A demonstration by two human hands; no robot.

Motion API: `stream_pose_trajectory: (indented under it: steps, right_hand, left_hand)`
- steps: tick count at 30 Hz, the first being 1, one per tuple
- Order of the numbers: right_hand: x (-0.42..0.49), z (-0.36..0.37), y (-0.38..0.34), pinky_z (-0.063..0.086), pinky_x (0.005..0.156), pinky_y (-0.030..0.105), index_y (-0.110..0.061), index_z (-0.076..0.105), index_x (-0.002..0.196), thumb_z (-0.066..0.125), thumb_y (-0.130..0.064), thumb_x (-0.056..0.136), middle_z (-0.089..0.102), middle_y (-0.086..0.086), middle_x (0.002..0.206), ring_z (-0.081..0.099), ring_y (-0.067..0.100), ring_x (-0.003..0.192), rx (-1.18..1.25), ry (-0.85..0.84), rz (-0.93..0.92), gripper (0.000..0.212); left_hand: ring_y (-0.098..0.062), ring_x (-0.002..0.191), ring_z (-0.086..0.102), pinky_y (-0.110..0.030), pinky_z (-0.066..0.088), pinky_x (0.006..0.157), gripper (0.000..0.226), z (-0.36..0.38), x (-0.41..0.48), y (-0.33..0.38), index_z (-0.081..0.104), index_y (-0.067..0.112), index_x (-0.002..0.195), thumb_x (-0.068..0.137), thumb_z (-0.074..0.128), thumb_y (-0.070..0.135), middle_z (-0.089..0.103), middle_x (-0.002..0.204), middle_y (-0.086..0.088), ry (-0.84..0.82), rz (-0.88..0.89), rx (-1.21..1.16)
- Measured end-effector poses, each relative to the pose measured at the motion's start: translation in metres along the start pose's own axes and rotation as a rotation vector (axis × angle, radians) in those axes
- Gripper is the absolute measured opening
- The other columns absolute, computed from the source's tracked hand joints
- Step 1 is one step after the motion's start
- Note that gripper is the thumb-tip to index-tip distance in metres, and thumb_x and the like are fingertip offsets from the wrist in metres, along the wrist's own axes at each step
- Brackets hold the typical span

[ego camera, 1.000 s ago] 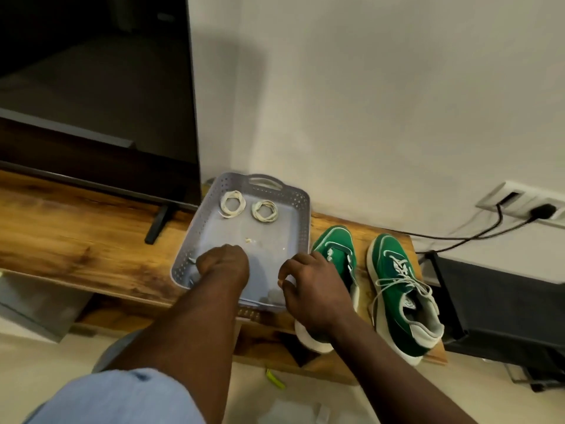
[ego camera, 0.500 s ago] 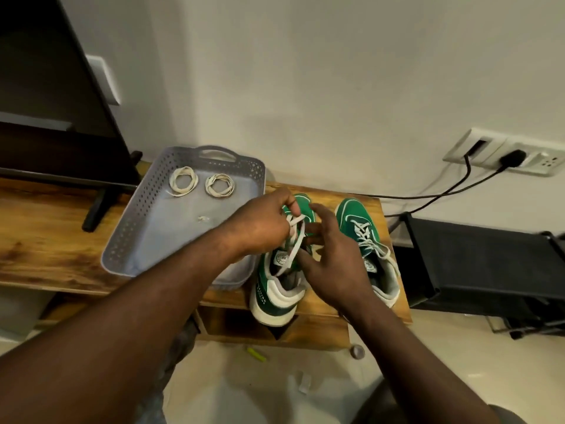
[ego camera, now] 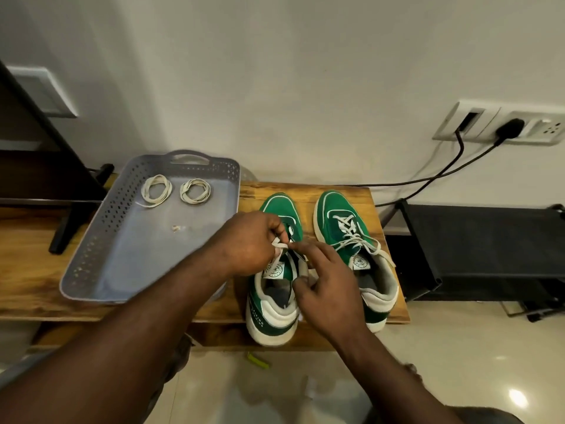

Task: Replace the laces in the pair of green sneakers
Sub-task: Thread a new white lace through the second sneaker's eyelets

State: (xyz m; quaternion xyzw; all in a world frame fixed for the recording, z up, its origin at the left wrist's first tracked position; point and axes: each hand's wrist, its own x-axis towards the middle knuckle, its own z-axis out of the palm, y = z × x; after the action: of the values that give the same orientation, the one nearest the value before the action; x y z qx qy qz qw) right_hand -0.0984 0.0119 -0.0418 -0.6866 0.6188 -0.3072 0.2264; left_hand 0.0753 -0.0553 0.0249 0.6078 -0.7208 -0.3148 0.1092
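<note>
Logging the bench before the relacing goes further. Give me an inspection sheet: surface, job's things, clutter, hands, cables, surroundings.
Surface: wooden shelf, carrying a grey tray and both sneakers.
Job's things: two coiled laces at the tray's far end; sneaker by the tray; other sneaker, laced, ends loose.
Clutter: pale scrap in the tray; green item on the floor.
Hands: left hand pinches the near sneaker's lace; right hand touches it with a fingertip, grip unclear.
Cables: two black cables run from the wall socket towards the shelf.
Surroundings: white wall; black rack on the right; television foot on the left.
</note>
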Motion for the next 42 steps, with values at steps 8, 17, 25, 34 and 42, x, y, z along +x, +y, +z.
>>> stream_pose_trajectory:
  steps: [8,17,25,34,42]
  right_hand:
    - [0.009,-0.007,0.008,0.057,0.093,0.031,-0.039,0.062,0.139,0.061,-0.024,0.083,0.059,-0.014,0.139,0.060,0.007,0.118,0.008,-0.005,-0.017,0.057]
    - [0.015,-0.017,0.007,0.053,0.083,0.026,-0.034,0.056,0.129,0.070,-0.027,0.084,0.063,-0.014,0.127,0.062,0.008,0.102,-0.066,0.034,0.093,0.047]
    - [0.029,-0.035,0.001,0.056,0.097,0.022,-0.034,0.058,0.143,0.079,-0.023,0.092,0.068,-0.022,0.129,0.065,-0.004,0.115,0.345,0.028,0.125,0.056]
    - [0.031,-0.037,-0.001,0.058,0.098,0.051,-0.029,0.069,0.122,0.074,-0.017,0.096,0.077,-0.004,0.111,0.072,0.017,0.108,0.636,-0.142,0.160,0.029]
    - [0.033,-0.043,0.000,0.060,0.084,0.038,-0.010,0.073,0.103,0.065,-0.008,0.100,0.076,0.006,0.087,0.071,0.019,0.082,0.903,0.152,0.240,0.008]
  left_hand:
    - [-0.014,0.081,0.063,-0.033,0.055,0.069,0.030,0.014,0.015,0.012,0.063,0.042,0.087,0.085,0.073,0.014,0.065,0.086,0.010,0.078,-0.021,0.131]
    - [-0.027,0.078,0.076,-0.044,0.062,0.080,0.002,-0.008,0.015,0.019,0.075,0.014,0.095,0.094,0.074,0.012,0.078,0.078,-0.004,0.101,-0.112,-0.558]
    - [-0.026,0.067,0.064,-0.031,0.056,0.061,0.016,-0.015,0.011,0.024,0.074,0.004,0.107,0.101,0.067,0.017,0.077,0.090,-0.016,-0.124,0.036,-0.701]
    - [-0.015,0.068,0.063,-0.028,0.057,0.063,0.022,-0.013,0.016,0.032,0.075,0.010,0.117,0.095,0.070,0.008,0.076,0.096,-0.009,-0.121,0.087,-0.979]
    - [-0.011,0.083,0.072,-0.030,0.056,0.073,0.016,-0.017,0.027,0.013,0.077,0.029,0.103,0.093,0.076,0.016,0.075,0.090,0.007,0.448,-0.013,-0.476]
